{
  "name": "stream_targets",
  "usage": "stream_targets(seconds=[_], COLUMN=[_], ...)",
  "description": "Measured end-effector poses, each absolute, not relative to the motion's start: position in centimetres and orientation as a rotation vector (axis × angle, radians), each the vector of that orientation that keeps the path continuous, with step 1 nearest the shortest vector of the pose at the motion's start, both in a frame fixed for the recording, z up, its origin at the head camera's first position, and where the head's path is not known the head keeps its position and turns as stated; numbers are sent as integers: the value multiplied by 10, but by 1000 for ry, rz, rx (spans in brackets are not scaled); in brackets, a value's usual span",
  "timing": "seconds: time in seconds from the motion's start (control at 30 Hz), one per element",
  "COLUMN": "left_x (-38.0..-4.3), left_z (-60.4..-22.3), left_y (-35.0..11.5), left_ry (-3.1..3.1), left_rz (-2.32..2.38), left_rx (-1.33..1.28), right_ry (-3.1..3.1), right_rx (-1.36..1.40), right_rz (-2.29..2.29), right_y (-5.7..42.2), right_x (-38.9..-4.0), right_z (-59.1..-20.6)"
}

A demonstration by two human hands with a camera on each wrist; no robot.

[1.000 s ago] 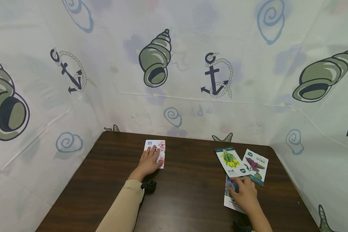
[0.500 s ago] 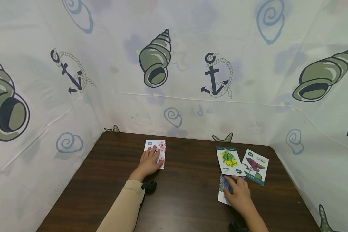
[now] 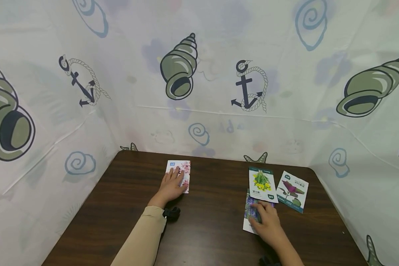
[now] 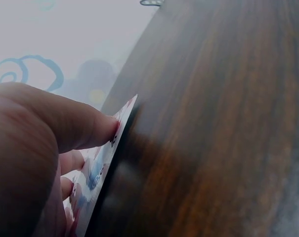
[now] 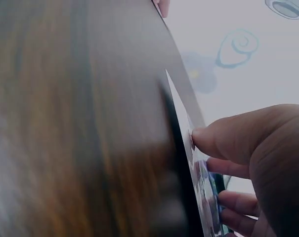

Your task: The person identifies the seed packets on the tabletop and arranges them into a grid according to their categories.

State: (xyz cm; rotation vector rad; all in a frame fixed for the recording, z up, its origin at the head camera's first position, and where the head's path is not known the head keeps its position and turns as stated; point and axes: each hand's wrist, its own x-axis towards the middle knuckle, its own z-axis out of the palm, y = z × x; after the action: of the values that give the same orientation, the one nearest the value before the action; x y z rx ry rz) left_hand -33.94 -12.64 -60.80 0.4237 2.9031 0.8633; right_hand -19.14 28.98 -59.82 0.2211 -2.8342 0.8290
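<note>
My left hand (image 3: pixel 169 187) lies flat with spread fingers on a white packet printed with pink blossoms (image 3: pixel 186 167). In the left wrist view the thumb (image 4: pixel 97 129) presses on the packet's face near its edge. On the right, my right hand (image 3: pixel 266 222) rests its fingertips and thumb on a packet printed with purple flowers (image 3: pixel 249 208). The upper part of that packet lies under a yellow-flower packet (image 3: pixel 262 184) with a green top band. A third one, the magenta-flower packet (image 3: pixel 292 190), lies tilted beside them. In the right wrist view, the thumb (image 5: pixel 213 140) touches the packet's face.
A dark wood-grain table (image 3: pixel 212 218) carries all the packets. A pale cloth (image 3: pixel 216 88) printed with shells and anchors hangs behind the table and along both sides. Each wrist wears a black camera strap, the left one (image 3: pixel 171 213) showing plainly.
My right hand has slid the purple-flower packet to the left. The yellow-flower packet has turned straighter and moved off the magenta-flower packet. My left hand has stayed put.
</note>
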Motion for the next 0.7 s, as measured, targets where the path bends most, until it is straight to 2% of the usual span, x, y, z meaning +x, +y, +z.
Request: stream_targets(seconds=[0.7], left_x=[-334], left_z=[-600], left_y=[-124], left_ry=[2934], left_rz=[790], left_rx=[427], right_ry=[-2942], right_rx=[294], right_rz=[957], right_y=[263], right_x=[-191], right_z=[-594])
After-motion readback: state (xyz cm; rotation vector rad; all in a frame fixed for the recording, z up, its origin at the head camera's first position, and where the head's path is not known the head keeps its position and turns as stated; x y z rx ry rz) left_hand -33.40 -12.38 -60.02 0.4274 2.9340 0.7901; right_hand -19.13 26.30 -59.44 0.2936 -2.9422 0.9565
